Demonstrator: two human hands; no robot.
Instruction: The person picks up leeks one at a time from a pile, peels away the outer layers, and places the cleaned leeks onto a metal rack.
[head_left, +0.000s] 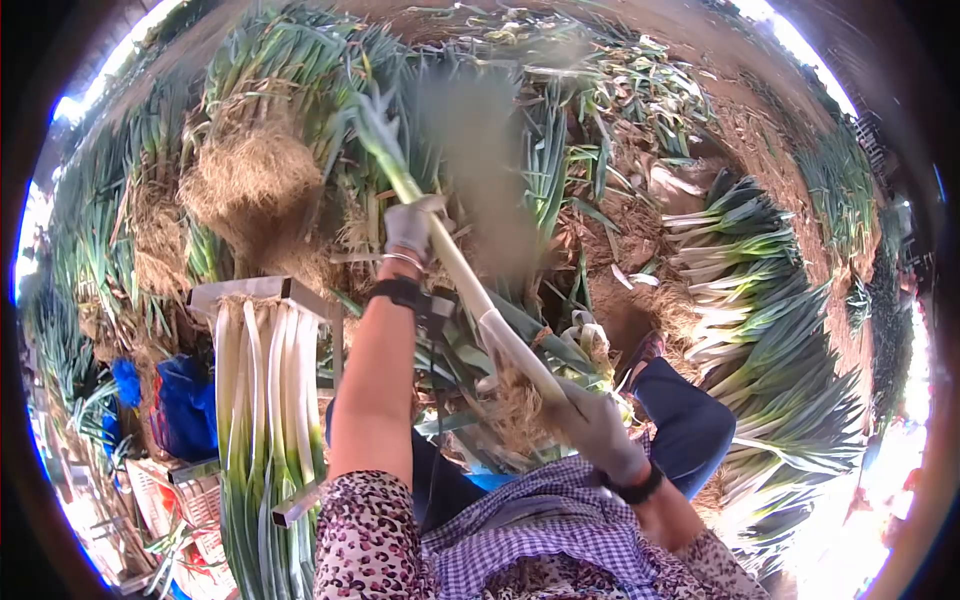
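Green leek row (760,330) sweeping down the right of my view, long leek (460,270) slanting right across the middle!
On the left I've got the leek bundle (265,390), pale ends up against the bar of the metal frame (238,291), leaves trailing down; and here's that long leek between both gloved hands, leafy end pointing up and away, pale end low. My right hand (598,430) is wrapped around the pale end, brown roots (515,405) just beside it, and my left hand (408,228) has its fingers curled around the shaft, just below the green leaves.
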